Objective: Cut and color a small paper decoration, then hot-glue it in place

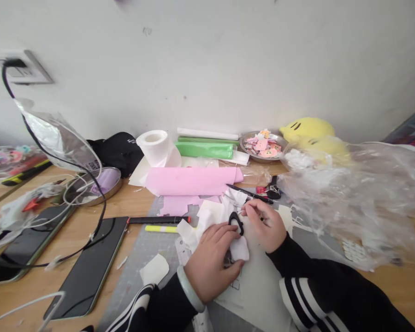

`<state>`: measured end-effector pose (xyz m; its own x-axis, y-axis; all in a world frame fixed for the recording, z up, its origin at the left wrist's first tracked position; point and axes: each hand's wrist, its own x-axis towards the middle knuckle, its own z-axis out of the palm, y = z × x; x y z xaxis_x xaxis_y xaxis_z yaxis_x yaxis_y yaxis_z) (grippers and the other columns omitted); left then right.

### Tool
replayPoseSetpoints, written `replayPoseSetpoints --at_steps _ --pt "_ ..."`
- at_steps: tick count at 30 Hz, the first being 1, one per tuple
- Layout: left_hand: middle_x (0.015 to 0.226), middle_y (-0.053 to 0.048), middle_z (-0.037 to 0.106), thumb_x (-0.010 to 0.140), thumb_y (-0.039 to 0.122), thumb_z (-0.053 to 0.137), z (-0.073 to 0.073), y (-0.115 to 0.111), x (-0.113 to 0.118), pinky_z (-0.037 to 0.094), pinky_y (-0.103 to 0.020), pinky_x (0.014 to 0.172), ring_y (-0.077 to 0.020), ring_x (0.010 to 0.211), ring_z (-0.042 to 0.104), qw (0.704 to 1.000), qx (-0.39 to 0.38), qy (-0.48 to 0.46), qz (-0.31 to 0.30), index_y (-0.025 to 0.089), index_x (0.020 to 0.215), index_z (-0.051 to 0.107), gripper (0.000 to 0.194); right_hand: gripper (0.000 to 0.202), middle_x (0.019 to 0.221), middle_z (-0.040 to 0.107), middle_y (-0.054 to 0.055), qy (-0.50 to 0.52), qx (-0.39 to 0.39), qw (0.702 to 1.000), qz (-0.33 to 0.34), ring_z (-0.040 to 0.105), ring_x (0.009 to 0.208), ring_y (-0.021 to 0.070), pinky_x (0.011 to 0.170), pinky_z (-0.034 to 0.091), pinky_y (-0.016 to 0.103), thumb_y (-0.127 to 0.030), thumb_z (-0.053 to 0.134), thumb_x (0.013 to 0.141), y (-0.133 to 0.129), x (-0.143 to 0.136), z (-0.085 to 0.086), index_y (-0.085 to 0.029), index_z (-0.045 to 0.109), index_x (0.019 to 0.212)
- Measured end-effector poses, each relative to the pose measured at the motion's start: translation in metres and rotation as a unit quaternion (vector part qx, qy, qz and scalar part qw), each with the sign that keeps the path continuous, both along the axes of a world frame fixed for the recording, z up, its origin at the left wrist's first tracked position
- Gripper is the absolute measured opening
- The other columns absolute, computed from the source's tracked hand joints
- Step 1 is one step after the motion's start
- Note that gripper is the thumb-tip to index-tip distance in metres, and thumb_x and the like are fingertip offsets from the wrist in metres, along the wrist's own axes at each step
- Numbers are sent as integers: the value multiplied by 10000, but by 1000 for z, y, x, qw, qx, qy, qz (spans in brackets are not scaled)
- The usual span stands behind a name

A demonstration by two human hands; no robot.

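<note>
Near the middle of the grey cutting mat (131,267), my left hand (212,263) rests over crumpled white tissue, its thumb and fingers curved around a small white piece (240,249). Black scissor handles (235,223) show just beyond its fingertips, among white scraps (209,214). To the right, my right hand (264,224) has its fingers bent and pinched close together beside the scissor handles; whatever lies between the fingertips is too small to make out. A translucent white sheet (263,290) lies under both hands.
Behind the mat are a pink roll (193,181), a white roll (159,147), green packs (207,150) and a metal dish (245,150) of small pieces. Plastic bags (359,198) cover the right side. Phones (90,267) and cables lie left.
</note>
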<state>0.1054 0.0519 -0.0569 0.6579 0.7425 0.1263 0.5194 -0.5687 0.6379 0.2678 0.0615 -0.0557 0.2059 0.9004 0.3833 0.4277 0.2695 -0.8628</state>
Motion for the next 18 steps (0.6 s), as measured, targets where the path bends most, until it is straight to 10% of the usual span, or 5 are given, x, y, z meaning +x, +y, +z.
replayPoseSetpoints --at_steps 12,18 --pt "921 -61 660 879 239 448 2 0 -1 471 -330 822 -193 900 593 993 -20 -104 54 180 900 602 167 196 540 603 7 24 -56 994 91 526 425 96 419 425 197 -292 468 823 -6 -6 3 -161 567 713" --pt "697 -18 593 917 266 383 3 0 -3 435 -294 682 -167 710 556 988 -8 -115 100 181 734 559 268 185 580 626 26 -176 67 980 -69 518 473 118 508 427 247 -245 471 822 2 18 3 -165 603 720"
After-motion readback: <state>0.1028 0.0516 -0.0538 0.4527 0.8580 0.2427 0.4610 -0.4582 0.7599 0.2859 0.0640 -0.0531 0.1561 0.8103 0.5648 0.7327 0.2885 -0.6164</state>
